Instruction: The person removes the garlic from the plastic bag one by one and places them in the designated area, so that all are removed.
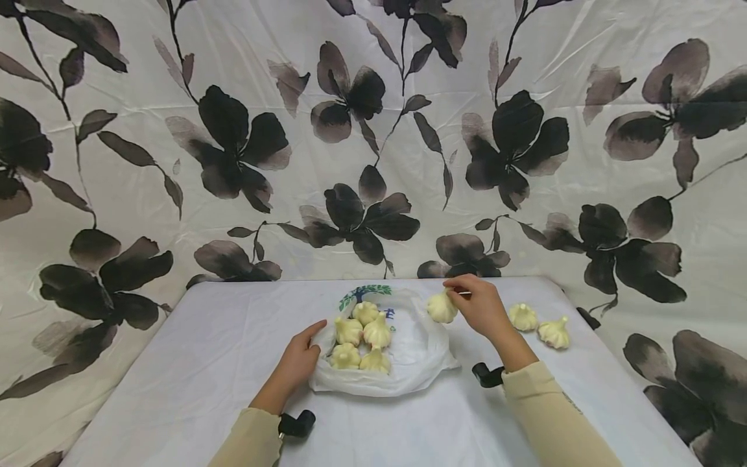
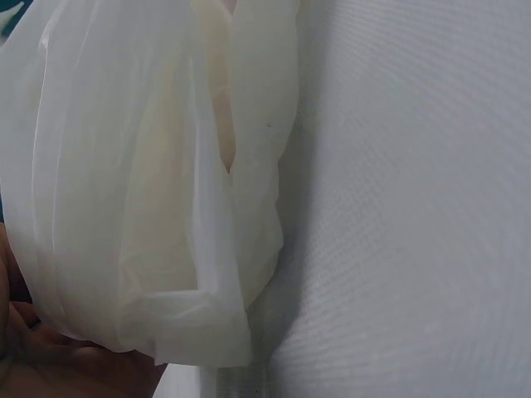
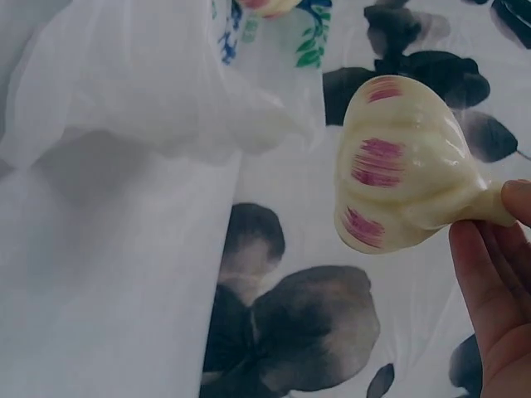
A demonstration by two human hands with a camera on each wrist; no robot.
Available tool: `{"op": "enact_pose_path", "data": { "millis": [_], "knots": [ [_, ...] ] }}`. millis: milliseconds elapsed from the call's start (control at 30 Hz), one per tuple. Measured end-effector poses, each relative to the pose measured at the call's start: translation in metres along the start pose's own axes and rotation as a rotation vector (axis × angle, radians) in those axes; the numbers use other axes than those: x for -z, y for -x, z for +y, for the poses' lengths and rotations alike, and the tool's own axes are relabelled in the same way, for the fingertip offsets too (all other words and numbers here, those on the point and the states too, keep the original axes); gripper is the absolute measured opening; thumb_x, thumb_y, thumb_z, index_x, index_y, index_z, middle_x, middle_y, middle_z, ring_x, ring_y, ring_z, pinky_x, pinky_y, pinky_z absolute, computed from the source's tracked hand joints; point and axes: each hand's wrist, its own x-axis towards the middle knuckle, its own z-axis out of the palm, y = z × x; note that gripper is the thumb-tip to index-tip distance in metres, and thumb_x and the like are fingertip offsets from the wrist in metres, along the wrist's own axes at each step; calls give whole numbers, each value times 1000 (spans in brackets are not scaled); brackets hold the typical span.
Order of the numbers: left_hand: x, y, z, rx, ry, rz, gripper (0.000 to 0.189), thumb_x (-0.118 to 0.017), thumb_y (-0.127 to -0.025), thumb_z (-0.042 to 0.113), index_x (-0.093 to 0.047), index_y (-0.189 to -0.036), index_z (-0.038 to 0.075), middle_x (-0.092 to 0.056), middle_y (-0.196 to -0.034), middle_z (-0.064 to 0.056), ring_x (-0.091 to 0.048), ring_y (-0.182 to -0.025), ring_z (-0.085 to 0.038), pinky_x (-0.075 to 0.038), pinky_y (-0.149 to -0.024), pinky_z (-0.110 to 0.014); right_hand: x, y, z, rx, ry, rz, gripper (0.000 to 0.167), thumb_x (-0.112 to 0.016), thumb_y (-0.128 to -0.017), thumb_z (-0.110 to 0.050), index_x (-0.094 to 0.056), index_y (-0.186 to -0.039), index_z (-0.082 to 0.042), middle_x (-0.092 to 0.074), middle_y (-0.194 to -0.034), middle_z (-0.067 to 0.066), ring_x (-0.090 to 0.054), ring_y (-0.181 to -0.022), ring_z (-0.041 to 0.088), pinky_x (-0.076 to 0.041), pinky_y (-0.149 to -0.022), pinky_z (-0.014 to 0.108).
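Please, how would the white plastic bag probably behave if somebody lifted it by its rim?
The white plastic bag is probably floppy, since its thin walls show wrinkles and folds. It would likely sag below, because five garlic bulbs lie inside. These may roll against each other, as their sides look rounded.

Garlic bulb [image 3: 406, 166] — smooth and glossy, to my eye like plastic, its purple streaks brush-like. Carrier bag [image 1: 382, 384]: thin, crinkled, translucent plastic film. Tablecloth [image 1: 175, 363]: matt white fabric, finely textured. Floral backdrop [image 1: 432, 194] — creased sheeting with a faint sheen. Sleeves [image 1: 548, 405]: matt cloth.
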Motion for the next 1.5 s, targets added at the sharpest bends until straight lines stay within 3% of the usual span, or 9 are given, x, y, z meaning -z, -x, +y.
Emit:
{"op": "enact_pose_path", "data": {
  "millis": [600, 1000, 1500],
  "knots": [
    [0, 2, 3, 3, -1, 3, 61, -37, -90, -1, -39, -149, 14, -32, -157, -16, -23, -147, -37, -23, -117, -56, 32, 15, 26, -39, 36, 29, 19, -65, -89, -6, -71, -108, -6, -69, -108, 10, -67, -97, 25, -59, -82, 37],
    [1, 2, 2, 0, -1, 0, 60, -37, -91, 0, -39, -149, 14, -32, -157, -15, -23, -147, -36, -23, -117, -56, 45, 26, 44, -48, 78, 58, 19, -66, -88, -3, -71, -106, -4, -70, -105, 11, -67, -95, 26, -59, -80, 38],
    [-1, 1, 2, 2, -5, 5, 60, -37, -90, -1, -40, -148, 15, -32, -157, -16, -24, -147, -37, -24, -117, -56, 61, 41, 65, -115, 122, 66, 20, -64, -89, -3, -70, -108, -2, -70, -106, 15, -67, -97, 31, -58, -82, 42]
  ]
}}
